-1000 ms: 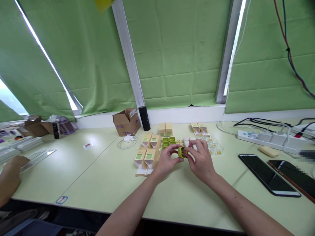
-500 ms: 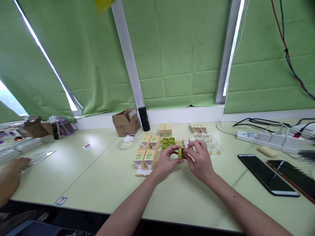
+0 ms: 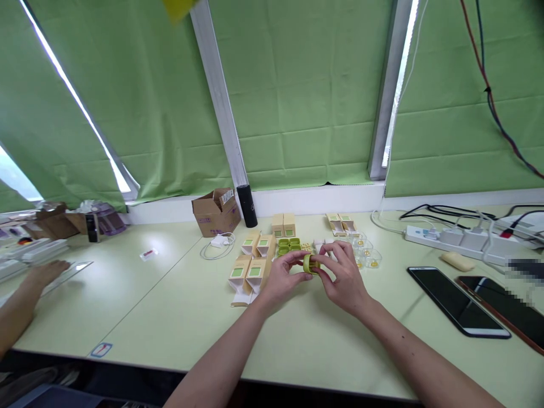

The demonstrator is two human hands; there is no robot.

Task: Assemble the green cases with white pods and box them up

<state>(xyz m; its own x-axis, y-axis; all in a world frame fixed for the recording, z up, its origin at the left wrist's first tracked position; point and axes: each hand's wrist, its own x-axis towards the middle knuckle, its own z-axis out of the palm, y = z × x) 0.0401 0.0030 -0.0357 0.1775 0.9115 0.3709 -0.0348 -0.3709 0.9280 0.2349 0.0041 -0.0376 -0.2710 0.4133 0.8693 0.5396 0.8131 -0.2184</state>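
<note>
A small olive-green plastic cup [image 3: 311,264] is held above the table, tipped on its side. My left hand [image 3: 280,280] grips it from the left between thumb and fingers. My right hand [image 3: 345,280] is closed with its fingertips at the cup's right-hand opening; whether they hold a small part inside is hidden. Just behind are similar green cups [image 3: 289,245], small yellow pieces [image 3: 306,247] and white pieces [image 3: 318,245], partly covered by my hands. Several clear domed covers with yellow centres [image 3: 374,259] lie right of my right hand. Cardboard boxes with green labels [image 3: 256,273] stand by my left hand.
Two phones [image 3: 457,300], a beige soap-like block [image 3: 457,261] and a power strip [image 3: 450,238] lie at right. Behind are a cardboard carton [image 3: 216,214], a black cylinder [image 3: 247,205] and a white charger [image 3: 220,241]. Another person's hand [image 3: 46,273] is at far left.
Both my hands keep the green cup nearly in place, turning it slightly so its opening shows more. The other person's hand at left has moved a little to the right.
</note>
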